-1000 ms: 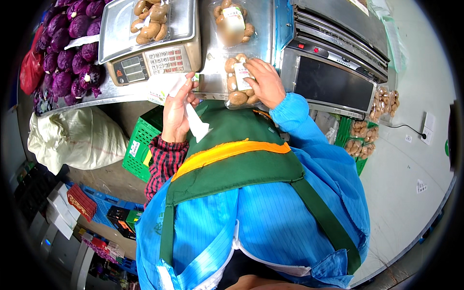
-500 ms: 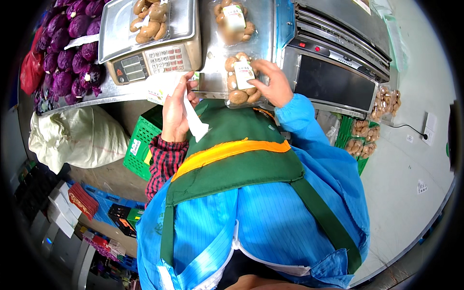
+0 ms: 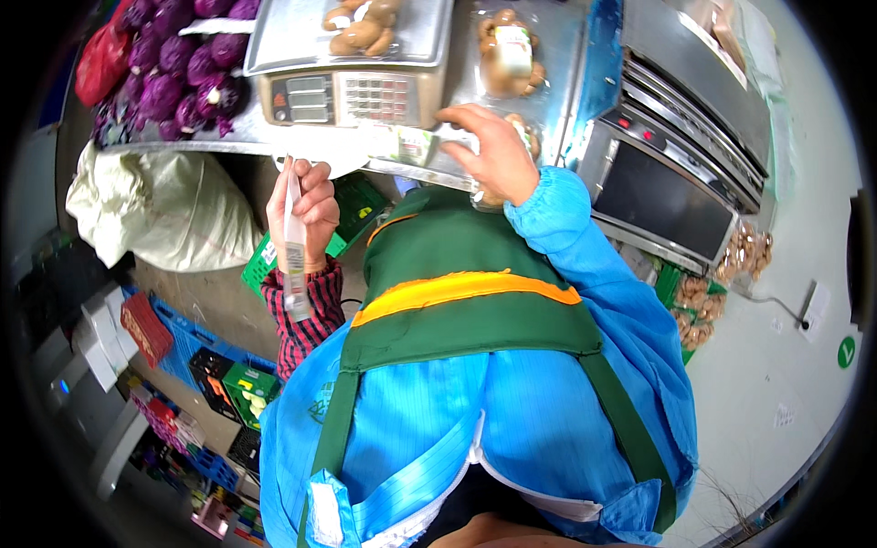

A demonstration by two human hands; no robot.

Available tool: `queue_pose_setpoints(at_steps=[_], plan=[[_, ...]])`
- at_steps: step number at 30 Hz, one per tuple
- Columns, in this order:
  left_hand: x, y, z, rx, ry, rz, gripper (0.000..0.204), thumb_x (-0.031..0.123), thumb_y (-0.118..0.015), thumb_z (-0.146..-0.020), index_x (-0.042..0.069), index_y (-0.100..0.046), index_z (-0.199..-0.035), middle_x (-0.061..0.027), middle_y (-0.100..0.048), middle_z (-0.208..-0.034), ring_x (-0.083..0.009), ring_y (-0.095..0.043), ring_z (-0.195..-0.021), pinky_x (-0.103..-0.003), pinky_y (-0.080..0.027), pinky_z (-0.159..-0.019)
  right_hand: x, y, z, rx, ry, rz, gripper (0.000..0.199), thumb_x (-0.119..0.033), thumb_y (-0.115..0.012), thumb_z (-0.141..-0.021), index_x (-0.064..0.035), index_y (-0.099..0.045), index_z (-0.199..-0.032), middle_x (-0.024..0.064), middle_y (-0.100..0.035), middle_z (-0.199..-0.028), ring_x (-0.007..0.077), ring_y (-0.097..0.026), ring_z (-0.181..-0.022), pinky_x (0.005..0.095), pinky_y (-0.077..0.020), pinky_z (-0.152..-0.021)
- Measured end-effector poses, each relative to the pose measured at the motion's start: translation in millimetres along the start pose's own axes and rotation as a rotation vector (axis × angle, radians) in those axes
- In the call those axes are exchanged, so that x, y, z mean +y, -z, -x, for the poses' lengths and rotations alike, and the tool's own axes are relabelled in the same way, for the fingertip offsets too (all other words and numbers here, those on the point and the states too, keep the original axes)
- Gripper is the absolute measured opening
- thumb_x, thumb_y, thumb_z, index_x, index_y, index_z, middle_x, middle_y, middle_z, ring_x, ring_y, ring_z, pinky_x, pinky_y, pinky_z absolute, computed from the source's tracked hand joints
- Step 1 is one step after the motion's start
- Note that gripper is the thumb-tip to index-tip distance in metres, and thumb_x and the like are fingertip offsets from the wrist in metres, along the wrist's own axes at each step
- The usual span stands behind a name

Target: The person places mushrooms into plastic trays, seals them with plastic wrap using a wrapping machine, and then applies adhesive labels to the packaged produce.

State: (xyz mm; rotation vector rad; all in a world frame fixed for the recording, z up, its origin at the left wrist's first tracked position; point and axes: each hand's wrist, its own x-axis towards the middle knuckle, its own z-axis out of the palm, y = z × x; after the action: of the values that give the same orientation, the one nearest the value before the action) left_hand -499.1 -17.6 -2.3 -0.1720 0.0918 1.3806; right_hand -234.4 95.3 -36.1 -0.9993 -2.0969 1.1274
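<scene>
My left hand (image 3: 311, 205) is closed on a strip of labels (image 3: 333, 151), with white backing hanging down over my wrist. The strip stretches rightward along the table edge, blurred. At its far end is a green and white label (image 3: 413, 144). The thumb and forefinger of my right hand (image 3: 501, 153) are curled at that label's edge; blur partly hides the contact. Beneath my right hand lies a clear pack of brown mushrooms (image 3: 488, 197), mostly covered. Farther back sits a labelled mushroom pack (image 3: 501, 68).
A scale (image 3: 352, 99) carries another mushroom pack (image 3: 364, 32). Purple cabbages (image 3: 174, 59) are heaped at the left, above a white sack (image 3: 160, 210). A wrapping machine (image 3: 662, 196) stands at the right. Green crates (image 3: 361, 215) are below the table.
My left hand has moved left and slightly down with the label strip. My right hand has left the front pack's label and come to the strip's end. The view has shifted.
</scene>
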Motion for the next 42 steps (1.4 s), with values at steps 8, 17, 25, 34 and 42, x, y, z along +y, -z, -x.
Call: queue_pose_setpoints(at_steps=[8, 17, 25, 34, 42], plan=[[-18, -11, 25, -0.267, 0.167, 0.062, 0.051, 0.031, -0.024, -0.104, -0.001, -0.049, -0.075, -0.0061, -0.043, -0.065, -0.0055, -0.040, -0.040, -0.021, -0.043, -0.041, -67, -103, -71, -0.262, 0.308, -0.313, 0.048, -0.014, -0.070, -0.075, -0.0068, -0.057, -0.121, 0.0165, -0.061, -0.113, 0.0315, -0.059, -0.102, 0.0382, -0.0466, -0.089], [1, 8, 64, 0.101, -0.002, 0.412, 0.030, 0.014, -0.046, -0.096, -0.010, -0.049, -0.115, -0.0138, -0.047, -0.089, -0.0134, -0.051, -0.063, -0.025, -0.048, -0.058, -55, -112, -70, -0.362, 0.128, 0.032, 0.027, -0.011, -0.061, -0.080, -0.0058, -0.062, -0.107, 0.0209, -0.066, -0.088, 0.0396, -0.063, -0.086, 0.0448, -0.0495, -0.074], [10, 34, 52, 0.069, -0.331, 0.178, 0.037, 0.003, -0.056, -0.088, -0.001, -0.051, -0.124, -0.0125, -0.061, -0.104, -0.0211, -0.058, -0.089, -0.038, -0.049, -0.089, -79, -77, -52, -0.178, 0.151, -0.052, 0.040, -0.020, -0.068, -0.083, -0.0004, -0.056, -0.116, 0.0139, -0.065, -0.101, 0.0261, -0.063, -0.096, 0.0344, -0.0490, -0.085], [-22, 55, 4, 0.101, -0.474, -0.424, 0.038, 0.017, -0.050, -0.095, 0.005, -0.047, -0.131, -0.0140, -0.051, -0.131, -0.0274, -0.056, -0.115, -0.041, -0.050, -0.098, -110, -73, -34, -0.408, -0.647, -1.265, 0.022, -0.008, -0.066, -0.087, 0.0006, -0.052, -0.102, 0.0094, -0.064, -0.096, 0.0139, -0.064, -0.083, 0.0264, -0.0533, -0.071], [-35, 7, 6, 0.285, -0.354, -0.440, 0.055, 0.044, -0.042, -0.099, -0.002, -0.045, -0.129, -0.0144, -0.057, -0.124, -0.0227, -0.058, -0.111, -0.038, -0.047, -0.094, -96, -62, -30, -0.296, -0.229, -0.634, 0.036, 0.000, -0.067, -0.081, -0.0009, -0.054, -0.115, 0.0057, -0.063, -0.083, 0.0076, -0.057, -0.072, 0.0233, -0.0471, -0.064]])
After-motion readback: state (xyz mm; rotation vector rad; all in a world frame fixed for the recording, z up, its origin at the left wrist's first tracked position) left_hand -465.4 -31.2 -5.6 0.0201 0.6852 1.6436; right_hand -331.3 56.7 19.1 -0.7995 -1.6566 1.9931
